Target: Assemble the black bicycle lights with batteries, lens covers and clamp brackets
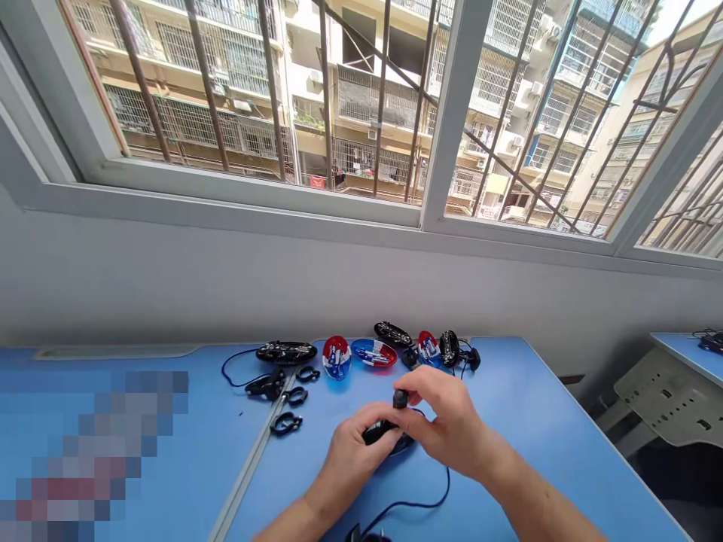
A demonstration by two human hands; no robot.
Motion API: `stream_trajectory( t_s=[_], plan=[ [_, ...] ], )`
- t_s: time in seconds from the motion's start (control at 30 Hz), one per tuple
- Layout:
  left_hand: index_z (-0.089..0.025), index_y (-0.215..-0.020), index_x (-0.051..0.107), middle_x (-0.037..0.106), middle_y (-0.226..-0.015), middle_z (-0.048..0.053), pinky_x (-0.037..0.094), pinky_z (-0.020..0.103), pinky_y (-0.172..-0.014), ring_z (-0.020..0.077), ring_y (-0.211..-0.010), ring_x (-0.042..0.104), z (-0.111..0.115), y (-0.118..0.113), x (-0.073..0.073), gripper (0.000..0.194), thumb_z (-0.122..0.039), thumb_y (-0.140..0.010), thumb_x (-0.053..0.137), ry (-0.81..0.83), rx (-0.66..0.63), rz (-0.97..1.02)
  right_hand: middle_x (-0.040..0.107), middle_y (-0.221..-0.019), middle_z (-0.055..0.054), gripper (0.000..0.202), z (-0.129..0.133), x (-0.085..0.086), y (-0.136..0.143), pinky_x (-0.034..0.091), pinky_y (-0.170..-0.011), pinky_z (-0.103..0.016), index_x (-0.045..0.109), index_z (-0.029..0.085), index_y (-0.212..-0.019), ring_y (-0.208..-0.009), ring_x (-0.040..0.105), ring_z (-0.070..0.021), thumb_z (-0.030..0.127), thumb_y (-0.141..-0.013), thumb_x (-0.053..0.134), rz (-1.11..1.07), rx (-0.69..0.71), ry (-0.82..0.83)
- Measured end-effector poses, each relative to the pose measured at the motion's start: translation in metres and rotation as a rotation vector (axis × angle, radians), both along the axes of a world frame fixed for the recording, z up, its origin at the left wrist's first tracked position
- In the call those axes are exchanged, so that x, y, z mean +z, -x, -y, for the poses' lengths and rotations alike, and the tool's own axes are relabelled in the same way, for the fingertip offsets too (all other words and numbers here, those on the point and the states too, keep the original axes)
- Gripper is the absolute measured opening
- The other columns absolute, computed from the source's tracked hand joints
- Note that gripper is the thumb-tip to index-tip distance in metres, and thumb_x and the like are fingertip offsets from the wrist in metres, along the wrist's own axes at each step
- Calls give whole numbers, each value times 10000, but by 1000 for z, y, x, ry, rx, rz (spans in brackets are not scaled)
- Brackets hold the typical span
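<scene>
My left hand (357,443) is closed around a glossy black oval unit (375,431), thumb on its near side. Just above it, my right hand (449,415) pinches a small black cylindrical piece (401,398) between thumb and fingers. The fingertips of both hands meet there, so whether the piece touches the unit is hidden. A thin black cable (411,503) curves below my hands toward a dark part (367,535) cut off by the bottom edge. To the left lie several black ring clamps (286,424).
Along the back of the blue table (497,452) lie black oval units (286,351) and red-and-blue oval units (337,357). A corded black part (266,385) rests by the table seam. Behind stands a wall below a barred window. Another table (686,361) is at right.
</scene>
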State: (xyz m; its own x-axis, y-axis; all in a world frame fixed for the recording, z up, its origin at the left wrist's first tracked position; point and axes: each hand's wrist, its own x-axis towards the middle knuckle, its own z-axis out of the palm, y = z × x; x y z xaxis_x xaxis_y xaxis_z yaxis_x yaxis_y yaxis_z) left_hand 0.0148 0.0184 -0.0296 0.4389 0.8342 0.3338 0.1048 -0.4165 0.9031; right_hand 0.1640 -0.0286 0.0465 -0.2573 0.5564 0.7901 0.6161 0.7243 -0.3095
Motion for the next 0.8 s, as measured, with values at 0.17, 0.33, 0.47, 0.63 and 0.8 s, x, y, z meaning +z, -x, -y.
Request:
stream_trajectory(
  t_s=[0.17,0.33,0.47,0.63,0.8],
  plan=[
    [-201,-709,725,733,-753,17,526,283,-729,218,-718,645,0,-1,0,147,-287,-742,610,-19,-1,-17,614,-747,-14,146,-7,-8,4,500,-544,-227,579,212,-1061,-612,554,-132,248,-921,556,-90,-76,-44],
    [-200,-674,706,714,-714,13,519,279,-704,205,-675,622,-1,0,-1,135,-282,-729,613,-21,0,-23,597,-757,-13,323,-9,-7,-2,501,-555,-225,561,241,-1246,-623,541,-131,184,-930,526,-24,-5,-53],
    [-195,-734,728,729,-766,23,513,280,-731,218,-731,639,-2,1,-1,147,-297,-746,624,11,-33,-20,660,-967,-86,408,-4,0,-9,545,-670,-257,519,225,-1320,-806,619,-161,121,-928,470,41,81,60],
    [-203,-808,759,742,-831,30,506,286,-793,231,-797,648,-2,4,-1,158,-299,-741,652,52,-63,-18,697,-949,-65,429,-3,3,-17,560,-735,-260,502,234,-1324,-880,667,-163,82,-927,448,33,126,111],
    [-210,-853,762,744,-915,33,492,282,-855,235,-884,648,-2,6,-1,166,-268,-756,640,31,-76,-15,703,-973,-74,387,-1,5,-17,563,-701,-262,524,229,-1285,-844,669,-162,91,-929,458,47,108,116]
  ],
)
